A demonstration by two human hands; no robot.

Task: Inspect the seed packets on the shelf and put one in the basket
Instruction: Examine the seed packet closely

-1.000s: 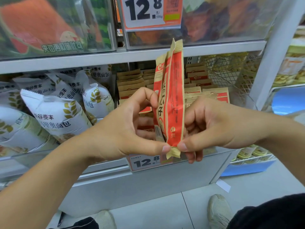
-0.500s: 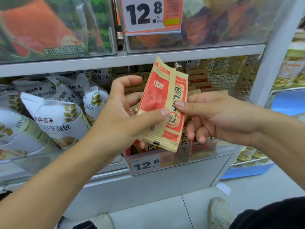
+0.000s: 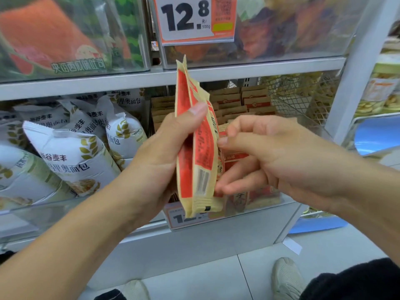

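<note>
- White bread bags at the left of the shelf, not involved.
- Left hand grips two seed packets together, thumb pressed across the top face, fingers hidden behind. Packets stand upright and edge-on in front of the shelf, barcode end down.
- Right hand sits just beside the packets' right edge, fingers loosely curled. Fingertips look to be touching the edge; whether they pinch it, cannot tell.
- More packets in the shelf bin behind the hands. No basket in view.
- Step in hand, as I read it: inspecting. To do it well, keep the left thumb firm so the pair doesn't slide, and use the right fingertips to peel one packet off by its edge and turn the printed face up.
- Versus half a second ago: packets were tilted face-on, both thumbs on the front. Now they're turned edge-on and vertical, the left hand carries them, and the right has let go of the face.
</note>
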